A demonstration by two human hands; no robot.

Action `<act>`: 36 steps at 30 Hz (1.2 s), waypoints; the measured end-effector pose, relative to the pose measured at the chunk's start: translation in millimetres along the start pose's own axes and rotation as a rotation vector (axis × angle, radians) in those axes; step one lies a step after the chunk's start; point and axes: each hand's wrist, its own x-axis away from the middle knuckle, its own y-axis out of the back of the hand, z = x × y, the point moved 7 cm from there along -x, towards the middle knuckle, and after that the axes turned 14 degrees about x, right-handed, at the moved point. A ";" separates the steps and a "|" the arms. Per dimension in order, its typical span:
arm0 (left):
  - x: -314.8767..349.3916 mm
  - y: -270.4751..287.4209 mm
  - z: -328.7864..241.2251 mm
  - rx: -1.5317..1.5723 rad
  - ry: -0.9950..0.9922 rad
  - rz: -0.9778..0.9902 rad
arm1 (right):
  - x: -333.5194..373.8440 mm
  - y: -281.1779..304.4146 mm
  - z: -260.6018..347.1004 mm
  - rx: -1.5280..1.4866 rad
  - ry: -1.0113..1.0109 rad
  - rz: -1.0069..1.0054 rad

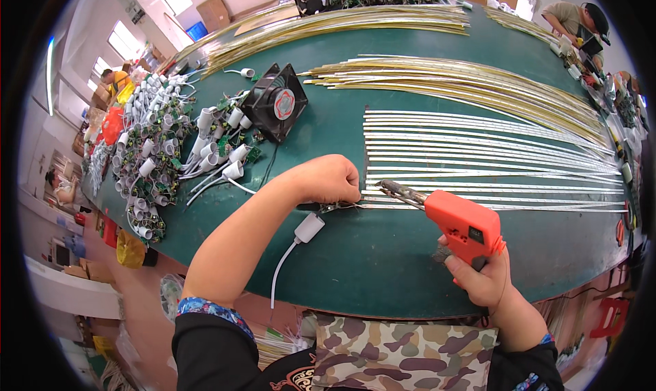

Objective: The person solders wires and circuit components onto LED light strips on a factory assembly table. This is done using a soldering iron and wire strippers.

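Observation:
My left hand (331, 178) is closed, pressing down near the left ends of the light strips. At its fingertips a small circuit board (333, 206) with thin wires shows in part; most of what the fingers hold is hidden. A white plastic sleeve (309, 228) on a white cable lies just below that hand. Wrapped round the handle of an orange soldering gun (463, 221) is my right hand (484, 282). The gun's metal tip points left, over the lowest of the white LED strips (581, 160), which lie side by side across the green table.
A black fan (279, 104) stands beyond my left forearm. Left of it sprawls a heap of white sleeves, cables and circuit boards (154, 142). Yellowish strips (465, 84) lie in bundles farther back. Co-workers sit at the far right (570, 22) and far left (119, 80).

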 end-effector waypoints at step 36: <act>15.7 -3.6 -6.2 -0.053 -0.394 0.132 | 2.6 6.1 -2.5 -0.089 0.039 -0.055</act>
